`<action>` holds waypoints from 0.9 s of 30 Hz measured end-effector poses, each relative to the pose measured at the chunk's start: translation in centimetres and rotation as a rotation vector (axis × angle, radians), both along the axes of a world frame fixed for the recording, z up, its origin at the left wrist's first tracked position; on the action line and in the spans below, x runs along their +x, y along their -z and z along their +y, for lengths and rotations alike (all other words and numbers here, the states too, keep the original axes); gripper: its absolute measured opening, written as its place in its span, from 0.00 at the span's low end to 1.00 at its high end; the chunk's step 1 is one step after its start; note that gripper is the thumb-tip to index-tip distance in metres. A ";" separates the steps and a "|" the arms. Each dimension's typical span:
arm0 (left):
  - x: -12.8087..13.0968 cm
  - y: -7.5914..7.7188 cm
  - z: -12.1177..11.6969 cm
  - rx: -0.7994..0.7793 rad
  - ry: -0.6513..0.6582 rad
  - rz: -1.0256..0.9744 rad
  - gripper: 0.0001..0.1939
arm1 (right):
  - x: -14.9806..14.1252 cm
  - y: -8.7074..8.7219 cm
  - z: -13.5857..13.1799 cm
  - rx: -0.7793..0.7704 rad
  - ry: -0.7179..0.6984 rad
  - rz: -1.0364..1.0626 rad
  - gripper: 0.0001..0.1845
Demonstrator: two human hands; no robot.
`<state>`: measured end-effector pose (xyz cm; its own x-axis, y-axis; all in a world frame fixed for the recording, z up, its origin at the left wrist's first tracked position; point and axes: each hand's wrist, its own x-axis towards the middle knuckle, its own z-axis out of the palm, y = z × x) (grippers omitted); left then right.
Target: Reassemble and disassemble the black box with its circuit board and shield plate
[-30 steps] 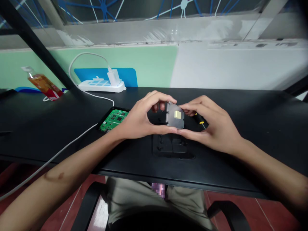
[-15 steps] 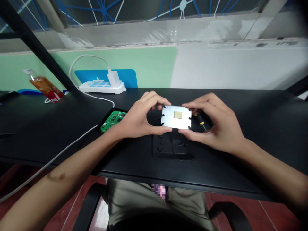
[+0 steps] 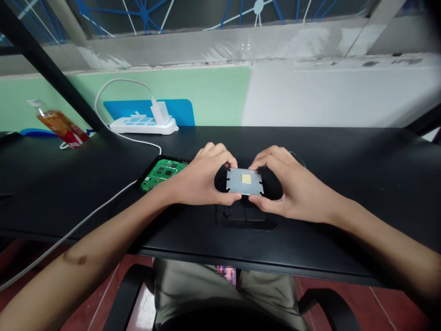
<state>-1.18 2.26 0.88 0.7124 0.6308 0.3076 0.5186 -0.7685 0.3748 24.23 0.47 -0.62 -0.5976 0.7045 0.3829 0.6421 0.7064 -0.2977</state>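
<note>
A flat silver metal plate with notched side edges and a pale yellow square pad on its face is held between both hands. My left hand pinches its left part, thumb at the near edge and fingers at the far edge. On the right part, my right hand grips it the same way. Just under the plate lies a black plastic casing on the desk, partly hidden by the plate and hands. Left of my left hand sits a green circuit board in a black housing, partly covered by that hand.
The black desk spans the view. A white power strip with a plugged-in charger stands at the back. Its white cable runs across the left side. A bottle with amber liquid is at the far left.
Both hands have lowered the metal plate toward the black casing and tilted it flatter. The yellow-banded tool seen behind the right hand is now hidden.
</note>
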 end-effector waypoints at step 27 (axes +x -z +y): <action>0.3 0.6 -0.6 -0.099 0.042 0.236 0.24 | 0.5 -0.4 -0.4 -0.178 -0.067 -0.220 0.24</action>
<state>-0.89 1.66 0.31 0.7835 0.6177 0.0677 0.5690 -0.7570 0.3213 24.72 0.02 -0.22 -0.7001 0.7051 0.1127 0.6585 0.6986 -0.2799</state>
